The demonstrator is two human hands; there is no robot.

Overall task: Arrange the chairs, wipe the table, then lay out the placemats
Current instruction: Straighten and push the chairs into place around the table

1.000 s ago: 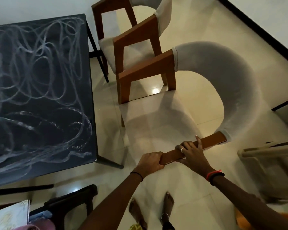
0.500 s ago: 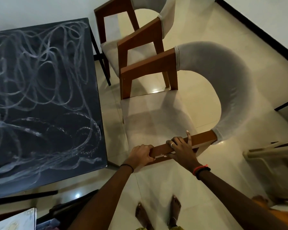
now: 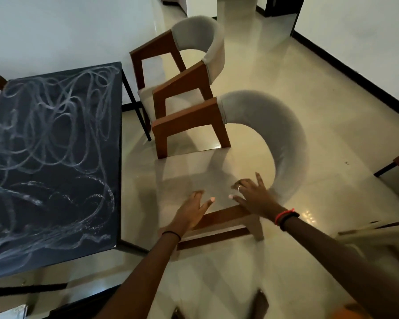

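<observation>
- Both our hands are loose right now. The left hand (image 3: 189, 212) and the right hand (image 3: 255, 198) have their fingers splayed out and aren't gripping anything.
- They hover right at the wooden arm (image 3: 226, 218) on our side of the near chair (image 3: 207, 171). Whether the palms actually touch the wood, we can't tell.
- The near chair faces the table (image 3: 55, 203), which sits off the chair's front with a strip of bare floor (image 3: 320, 125) between seat edge and tabletop edge. The top is dark and covered in white scribbly smears.
- The far chair (image 3: 182, 86) stands on the near chair's other side. The two wooden arms are really close, but from this angle we can't say if they touch.
- A black table leg (image 3: 136, 107) slants down just in front of the far chair's seat, so that spot's tight.
- Behind the near chair's curved grey back there's loads of open floor, running out to the black skirting (image 3: 355, 77) along the wall.
- Also back there, well clear of the near chair, a brown piece with a black leg (image 3: 386, 169) pokes in.
- Closer to our side of the near chair there's a blurry beige thing (image 3: 378, 240), too smeared to identify.
</observation>
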